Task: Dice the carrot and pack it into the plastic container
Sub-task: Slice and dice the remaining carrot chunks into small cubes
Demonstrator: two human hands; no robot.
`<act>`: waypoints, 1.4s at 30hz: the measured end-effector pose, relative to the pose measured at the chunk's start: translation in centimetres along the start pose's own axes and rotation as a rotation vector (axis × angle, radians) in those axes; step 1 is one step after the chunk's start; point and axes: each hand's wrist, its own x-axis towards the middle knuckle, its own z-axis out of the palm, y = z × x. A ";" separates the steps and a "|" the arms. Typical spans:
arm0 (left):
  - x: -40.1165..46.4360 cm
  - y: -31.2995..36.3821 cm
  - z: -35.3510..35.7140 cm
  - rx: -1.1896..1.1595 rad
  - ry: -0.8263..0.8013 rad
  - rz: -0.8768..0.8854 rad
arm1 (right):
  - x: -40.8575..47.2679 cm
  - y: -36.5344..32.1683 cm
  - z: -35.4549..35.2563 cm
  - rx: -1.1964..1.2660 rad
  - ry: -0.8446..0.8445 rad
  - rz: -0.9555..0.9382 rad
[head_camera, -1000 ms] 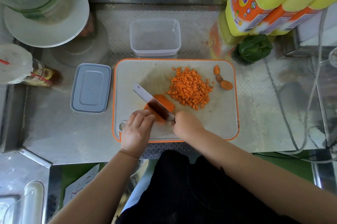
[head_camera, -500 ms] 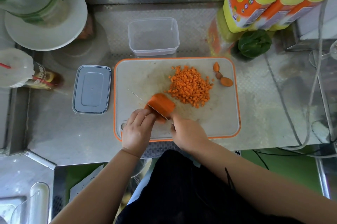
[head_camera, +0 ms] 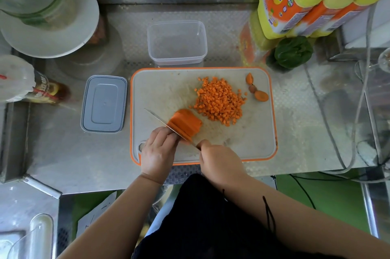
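On board (head_camera: 164,90), knife (head_camera: 168,125) same spot in carrot (head_camera: 186,122) vs 0.5s ago, hands unmoved

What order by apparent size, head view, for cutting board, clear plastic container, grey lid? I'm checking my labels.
Largest to smallest:
1. cutting board
2. clear plastic container and grey lid: look alike, unranked.
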 end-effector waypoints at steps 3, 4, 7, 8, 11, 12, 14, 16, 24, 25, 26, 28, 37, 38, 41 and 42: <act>0.2 -0.1 -0.1 -0.025 -0.015 0.003 | -0.1 -0.1 -0.1 0.012 0.001 0.012; 0.2 -0.2 -0.1 -0.034 -0.018 0.004 | 0.0 -0.2 -0.2 0.016 -0.006 0.016; 0.0 -0.4 0.0 -0.041 -0.029 -0.003 | 0.2 -0.3 -0.5 0.023 -0.026 0.025; 0.0 -0.4 0.0 -0.040 -0.033 -0.007 | 0.3 -0.3 -0.6 0.021 -0.033 0.030; -0.1 -0.5 0.1 -0.043 -0.039 -0.006 | 0.5 -0.7 -0.7 0.016 -0.072 0.041; -0.2 -0.5 0.1 -0.044 -0.038 -0.003 | 0.7 -0.9 -0.9 0.019 -0.092 0.043; -0.2 -0.5 0.1 -0.045 -0.043 -0.003 | 1.2 -1.3 -1.2 0.028 -0.133 0.050; -0.3 -0.5 0.2 -0.042 -0.055 -0.010 | 1.8 -1.6 -1.3 0.033 -0.152 0.069; -0.1 -0.3 0.2 -0.012 -0.047 0.005 | 3.5 -1.9 -0.4 0.033 -0.221 0.181; -0.1 -0.3 0.2 -0.012 -0.046 0.006 | 3.7 -1.8 -0.3 0.043 -0.228 0.199; -0.1 -0.3 0.2 -0.014 -0.045 0.007 | 3.8 -1.8 -0.1 0.054 -0.224 0.212; -0.2 -0.6 0.3 -0.017 -0.041 0.005 | 3.8 -1.7 0.2 0.071 -0.199 0.218; -0.4 -0.6 0.0 -0.011 -0.017 0.043 | 4.8 0.6 -1.0 0.184 -0.196 0.163; -0.5 -0.6 -0.1 -0.009 -0.026 0.049 | 4.4 0.5 -0.8 0.161 -0.160 0.152; -0.4 -0.6 -0.3 -0.002 -0.046 0.051 | 2.6 -0.1 0.4 0.099 -0.072 0.079; -0.3 -0.6 -0.4 -0.001 -0.049 0.046 | 2.1 -0.2 0.6 0.097 -0.048 0.054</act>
